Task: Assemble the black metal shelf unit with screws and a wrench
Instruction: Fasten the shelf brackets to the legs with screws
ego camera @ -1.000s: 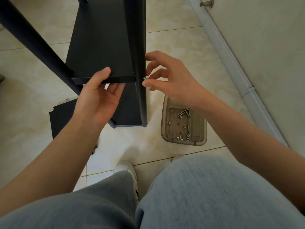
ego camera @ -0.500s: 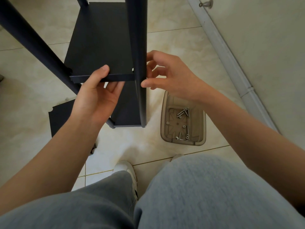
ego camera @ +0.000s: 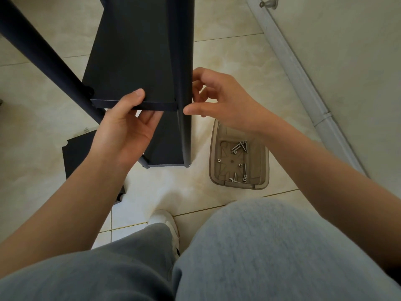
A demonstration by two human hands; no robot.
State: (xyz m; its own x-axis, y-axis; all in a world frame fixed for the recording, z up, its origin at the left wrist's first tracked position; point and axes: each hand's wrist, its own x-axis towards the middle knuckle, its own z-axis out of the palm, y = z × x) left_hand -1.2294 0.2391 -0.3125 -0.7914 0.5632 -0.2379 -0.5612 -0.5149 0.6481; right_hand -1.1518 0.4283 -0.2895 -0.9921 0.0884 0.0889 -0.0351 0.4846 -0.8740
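From my feed, far left, a black post (ego camera: 43,59) slants down across the tile floor (ego camera: 32,109); below it a loose black panel (ego camera: 76,153) lies flat on the tiles, partly hidden by my left forearm; the left hand (ego camera: 125,129) grasps the front lip of the shelf (ego camera: 130,61), thumb on top of the edge and fingers curled beneath it, palm up; the shelf's left front corner meets the slanted post, and its right front corner butts against the upright post (ego camera: 184,83); under it, a lower shelf (ego camera: 167,146) sits between the same posts, near the floor; the whole unit stands on the tiles just ahead of my knees; the right hand (ego camera: 225,103) is at the right side of the upright post, level with the shelf's lip, thumb stretched out to touch the post and the other fingers curled in against it; I cannot tell whether they pinch anything, since the fingertips are hidden behind the post; below that wrist a brown plastic tray (ego camera: 214,148) rests on the floor with loose screws (ego camera: 238,146) and small nuts in it; a white shoe (ego camera: 165,220) shows between my grey trouser legs; along the right runs a pale wall (ego camera: 347,61).
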